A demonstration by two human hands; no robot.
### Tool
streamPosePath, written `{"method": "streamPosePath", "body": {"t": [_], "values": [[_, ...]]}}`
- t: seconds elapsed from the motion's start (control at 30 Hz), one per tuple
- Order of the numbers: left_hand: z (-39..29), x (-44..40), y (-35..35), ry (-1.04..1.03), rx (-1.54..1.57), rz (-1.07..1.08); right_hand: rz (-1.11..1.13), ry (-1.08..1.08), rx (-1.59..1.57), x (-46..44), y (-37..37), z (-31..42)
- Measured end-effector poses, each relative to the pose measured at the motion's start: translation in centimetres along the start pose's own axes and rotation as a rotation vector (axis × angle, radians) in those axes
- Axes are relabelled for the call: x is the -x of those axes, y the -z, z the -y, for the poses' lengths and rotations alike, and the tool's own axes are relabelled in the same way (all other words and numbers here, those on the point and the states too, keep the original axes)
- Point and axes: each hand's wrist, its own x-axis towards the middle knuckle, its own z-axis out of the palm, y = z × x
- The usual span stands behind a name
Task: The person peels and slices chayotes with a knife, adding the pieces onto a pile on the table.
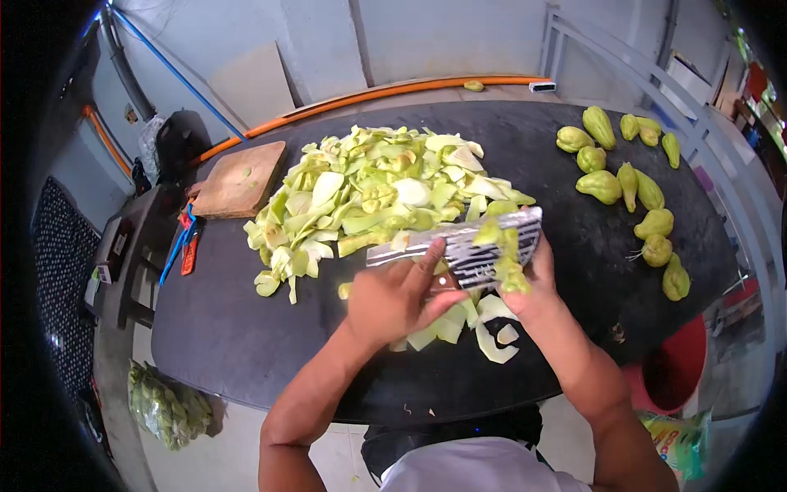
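Note:
A broad, shiny knife [471,256] with dark striped reflections is held above the middle of the table. My left hand [385,302] is closed at its brown riveted handle [443,283], index finger laid along the metal. Beside the wide right end of the blade is my right hand [534,283], its fingers curled and partly hidden behind the metal. Green chayote scraps [510,261] cling to the blade by this palm; whether the hand grips anything else is hidden. Pale peel pieces [494,336] lie beneath the hands. Just beyond rises a large heap of chayote peels [369,193].
Several whole chayotes [598,187] lie along the table's right side. A wooden cutting board [239,180] is at the back left, near an orange-handled tool [189,254]. A red bucket [684,361] stands below the right edge, and a plastic bag of green produce [166,406] at lower left.

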Motion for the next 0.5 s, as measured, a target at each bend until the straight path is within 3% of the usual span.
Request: {"method": "streamPosePath", "body": {"t": [0.03, 0.1, 0.13, 0.17, 0.2, 0.3, 0.4, 0.5], "values": [[-0.1, 0.3, 0.2, 0.002, 0.008, 0.028, -0.008, 0.028, 0.006, -0.4, 0.2, -0.4], [-0.7, 0.5, 0.8, 0.002, 0.028, 0.086, 0.253, -0.149, -0.064, 0.3, 0.2, 0.3], [-1.3, 0.2, 0.0, -0.073, 0.094, 0.013, 0.376, -0.238, -0.099, 0.7, 0.2, 0.4], [-1.2, 0.2, 0.3, -0.034, 0.077, 0.052, 0.198, -0.171, 0.001, 0.5, 0.3, 0.2], [-0.9, 0.0, 0.6, 0.006, 0.058, 0.090, 0.137, -0.039, 0.015, 0.7, 0.4, -0.7], [0.6, 0.3, 0.3, 0.071, 0.125, 0.052, 0.039, 0.095, 0.254, 0.6, -0.6, -1.4], [-1.2, 0.3, 1.4, -0.015, 0.151, 0.045, 0.109, -0.127, 0.049, 0.8, -1.2, -1.0], [-1.6, 0.4, 1.5, 0.002, 0.159, 0.106, 0.107, -0.113, 0.097, 0.7, -1.0, -1.0]]}}
